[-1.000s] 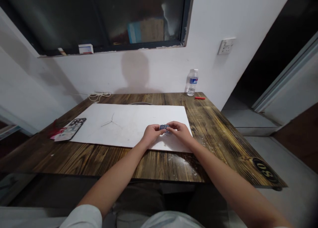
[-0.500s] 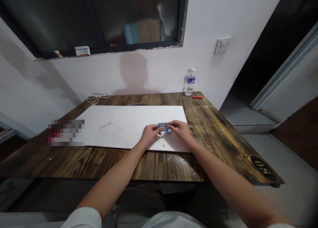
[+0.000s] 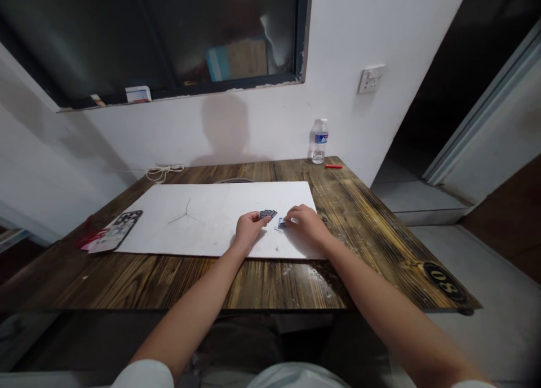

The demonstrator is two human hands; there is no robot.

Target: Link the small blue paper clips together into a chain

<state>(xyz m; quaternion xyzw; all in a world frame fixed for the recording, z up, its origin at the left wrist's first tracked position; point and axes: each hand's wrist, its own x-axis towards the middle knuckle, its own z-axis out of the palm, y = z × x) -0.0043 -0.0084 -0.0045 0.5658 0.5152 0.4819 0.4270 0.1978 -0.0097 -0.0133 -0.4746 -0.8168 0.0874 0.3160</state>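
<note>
A small fan of dark blue cards [image 3: 268,214] is pinched in my left hand [image 3: 248,230], thumb on top, just above the white board [image 3: 228,207]. To its right, my right hand [image 3: 307,223] has its fingers closed on a few small blue cards [image 3: 281,223], low over the board. A gap separates the two groups of cards. The print on the cards is too small to read, and the right fingers hide part of theirs.
On the board is a dark three-armed line mark [image 3: 186,213]. A phone-like patterned thing [image 3: 122,230] lies at its left end. Towards the wall are a coiled white cord [image 3: 164,171], a water bottle [image 3: 319,142] and a red stick [image 3: 333,166]. A round number plate [image 3: 443,281] marks the right corner.
The cards were together between both hands and are now split into two groups. My left hand has shifted slightly left with its fan; the right hand has come apart from it.
</note>
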